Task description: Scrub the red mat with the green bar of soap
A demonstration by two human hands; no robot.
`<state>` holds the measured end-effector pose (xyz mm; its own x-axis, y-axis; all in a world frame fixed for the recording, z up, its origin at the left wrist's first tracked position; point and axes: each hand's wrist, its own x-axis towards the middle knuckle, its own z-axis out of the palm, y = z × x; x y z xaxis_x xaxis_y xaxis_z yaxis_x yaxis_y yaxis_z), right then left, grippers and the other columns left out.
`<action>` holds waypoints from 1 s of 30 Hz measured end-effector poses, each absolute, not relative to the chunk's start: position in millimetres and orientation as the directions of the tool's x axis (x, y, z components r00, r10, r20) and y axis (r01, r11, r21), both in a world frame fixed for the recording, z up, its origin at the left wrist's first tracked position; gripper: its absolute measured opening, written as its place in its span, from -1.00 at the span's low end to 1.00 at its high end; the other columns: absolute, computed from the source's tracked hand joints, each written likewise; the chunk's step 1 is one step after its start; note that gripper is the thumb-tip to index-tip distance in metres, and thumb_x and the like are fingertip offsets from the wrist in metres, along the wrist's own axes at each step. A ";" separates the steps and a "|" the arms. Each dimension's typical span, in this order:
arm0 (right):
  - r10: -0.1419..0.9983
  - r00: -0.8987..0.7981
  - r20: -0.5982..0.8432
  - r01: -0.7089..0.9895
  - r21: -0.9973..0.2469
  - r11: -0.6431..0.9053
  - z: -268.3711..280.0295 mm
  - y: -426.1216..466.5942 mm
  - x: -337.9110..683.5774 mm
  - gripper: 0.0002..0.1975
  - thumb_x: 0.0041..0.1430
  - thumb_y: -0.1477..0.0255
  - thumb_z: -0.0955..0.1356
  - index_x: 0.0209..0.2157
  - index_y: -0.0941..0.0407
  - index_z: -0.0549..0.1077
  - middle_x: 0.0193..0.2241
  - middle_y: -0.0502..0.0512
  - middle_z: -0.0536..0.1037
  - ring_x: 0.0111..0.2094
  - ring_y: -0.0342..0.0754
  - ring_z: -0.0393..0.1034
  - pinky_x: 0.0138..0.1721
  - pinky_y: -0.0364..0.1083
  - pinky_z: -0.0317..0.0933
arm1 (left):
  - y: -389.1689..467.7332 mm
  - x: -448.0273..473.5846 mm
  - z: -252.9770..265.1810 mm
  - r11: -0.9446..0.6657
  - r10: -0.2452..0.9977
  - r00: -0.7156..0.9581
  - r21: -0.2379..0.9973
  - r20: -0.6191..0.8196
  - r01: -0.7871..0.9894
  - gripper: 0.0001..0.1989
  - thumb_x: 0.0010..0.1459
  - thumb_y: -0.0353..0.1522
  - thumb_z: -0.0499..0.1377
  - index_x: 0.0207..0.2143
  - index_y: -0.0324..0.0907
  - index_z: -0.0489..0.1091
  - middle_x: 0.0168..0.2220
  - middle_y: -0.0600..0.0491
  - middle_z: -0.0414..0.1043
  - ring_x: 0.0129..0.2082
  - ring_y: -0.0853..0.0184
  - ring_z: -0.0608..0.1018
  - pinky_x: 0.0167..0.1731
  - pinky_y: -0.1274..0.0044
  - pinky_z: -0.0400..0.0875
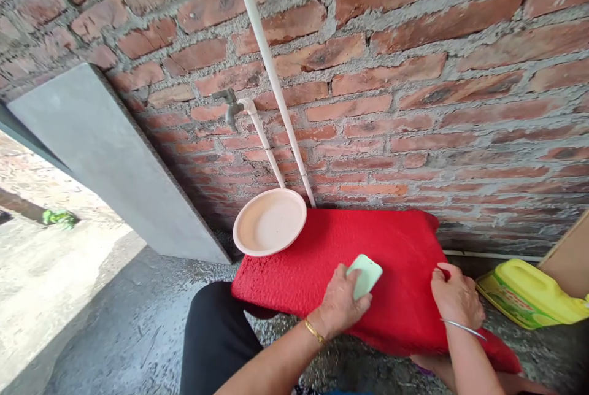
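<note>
My left hand [343,300], with a gold bracelet at the wrist, is wrapped round a pale green scrubbing brush [367,275]. It has a flat back, rounded corners and a small dark hole near one end; its underside is hidden. Below it a wet-looking red cloth [340,232] covers a low bench or table and hangs over the near side. At the cloth's right edge my right hand [457,295], wearing a silver bangle, has its fingers closed on a fold of that cloth.
A pale pink basin [276,223] rests at the left back corner of the red cloth. Behind it rise a tap [233,107] and white pipes [271,70] on a brick wall. A grey slab [115,156] leans at left; a yellow jug [529,294] lies at right on wet floor.
</note>
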<state>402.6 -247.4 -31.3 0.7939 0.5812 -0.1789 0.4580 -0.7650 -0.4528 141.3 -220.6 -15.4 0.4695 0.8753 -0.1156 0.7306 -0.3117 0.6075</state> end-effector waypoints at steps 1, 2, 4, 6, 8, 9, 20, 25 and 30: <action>0.580 0.796 -0.175 0.458 -0.453 -0.765 -31.7 -247.3 402.8 -0.47 0.29 0.12 0.07 0.12 -0.01 0.39 0.01 0.32 0.43 -0.07 0.27 0.46 -0.13 0.19 0.35 | -210.3 140.1 -15.2 -0.266 0.910 0.400 0.587 -0.108 0.765 -0.46 0.12 -0.19 0.19 0.15 -0.13 0.34 -0.01 -0.08 0.28 -0.08 0.17 0.42 0.03 0.33 0.39; 0.579 0.797 -0.172 0.458 -0.452 -0.766 -32.1 -247.2 402.9 -0.47 0.29 0.12 0.07 0.12 -0.01 0.39 0.01 0.32 0.44 -0.07 0.26 0.46 -0.14 0.19 0.35 | -203.6 139.9 -16.3 -0.236 0.930 0.353 0.567 -0.104 0.789 -0.47 0.12 -0.21 0.19 0.15 -0.14 0.34 -0.02 -0.08 0.28 -0.07 0.17 0.42 0.04 0.33 0.38; 0.576 0.799 -0.173 0.457 -0.450 -0.768 -32.6 -247.0 403.2 -0.48 0.29 0.12 0.07 0.12 -0.02 0.39 0.02 0.33 0.43 -0.09 0.25 0.47 -0.15 0.19 0.35 | -204.1 143.1 -20.6 -0.218 0.939 0.326 0.549 -0.106 0.807 -0.44 0.10 -0.23 0.20 0.17 -0.15 0.32 0.00 -0.09 0.28 -0.03 0.16 0.41 0.07 0.32 0.35; 0.579 0.797 -0.172 0.458 -0.452 -0.766 -32.5 -246.9 403.1 -0.47 0.29 0.13 0.08 0.13 -0.01 0.39 0.03 0.34 0.43 -0.08 0.26 0.46 -0.14 0.19 0.35 | -221.0 149.4 -24.8 -0.245 0.913 0.386 0.581 -0.130 0.776 -0.38 0.06 -0.23 0.24 0.19 -0.15 0.31 0.06 -0.12 0.26 0.02 0.11 0.39 0.10 0.30 0.32; 0.582 0.794 -0.175 0.458 -0.456 -0.763 -32.0 -247.2 403.0 -0.46 0.29 0.14 0.07 0.13 0.00 0.39 0.03 0.37 0.42 -0.06 0.28 0.45 -0.13 0.20 0.34 | -243.7 155.2 -25.5 -0.285 0.830 0.527 0.676 -0.181 0.680 -0.32 -0.02 -0.21 0.29 0.19 -0.12 0.33 0.08 -0.12 0.27 0.04 0.08 0.39 0.10 0.29 0.32; 0.582 0.793 -0.179 0.457 -0.457 -0.763 -31.6 -247.4 403.1 -0.46 0.28 0.14 0.07 0.14 0.01 0.38 0.03 0.38 0.42 -0.06 0.29 0.45 -0.12 0.21 0.33 | -253.0 156.7 -24.2 -0.266 0.767 0.605 0.750 -0.216 0.606 -0.32 -0.05 -0.18 0.32 0.16 -0.10 0.36 0.07 -0.10 0.30 0.01 0.10 0.41 0.07 0.30 0.34; 0.631 0.774 0.046 0.572 -0.478 -0.667 -21.3 -243.8 387.7 -0.51 0.26 0.19 0.12 0.04 0.07 0.46 0.08 0.37 0.40 0.10 0.34 0.30 0.06 0.30 0.18 | -216.5 94.9 -10.1 0.667 0.529 0.757 0.739 -0.384 -0.091 -0.45 -0.07 -0.01 0.27 -0.19 -0.28 0.49 -0.37 -0.07 0.50 -0.55 0.38 0.49 -0.66 0.63 0.15; 0.948 0.320 0.009 0.504 -0.848 -0.162 -7.2 -239.1 339.8 -0.49 0.15 -0.02 0.21 -0.15 0.09 0.47 -0.04 0.29 0.52 0.02 0.17 0.40 0.08 0.09 0.27 | -217.5 70.1 -11.9 0.610 0.544 0.736 0.793 -0.404 -0.016 -0.44 -0.10 -0.02 0.29 -0.20 -0.30 0.52 -0.40 -0.03 0.49 -0.52 0.35 0.52 -0.63 0.63 0.17; 0.935 -0.235 -0.264 0.193 -0.956 -0.222 3.0 -252.6 282.0 -0.35 0.20 -0.13 0.18 0.03 0.07 0.46 0.08 0.21 0.49 0.06 0.09 0.41 0.08 0.03 0.29 | -210.6 53.3 9.3 0.233 0.584 0.730 0.935 -0.356 0.269 -0.60 -0.07 -0.11 0.33 -0.22 -0.16 0.55 -0.36 0.12 0.43 -0.43 0.43 0.41 -0.41 0.60 0.26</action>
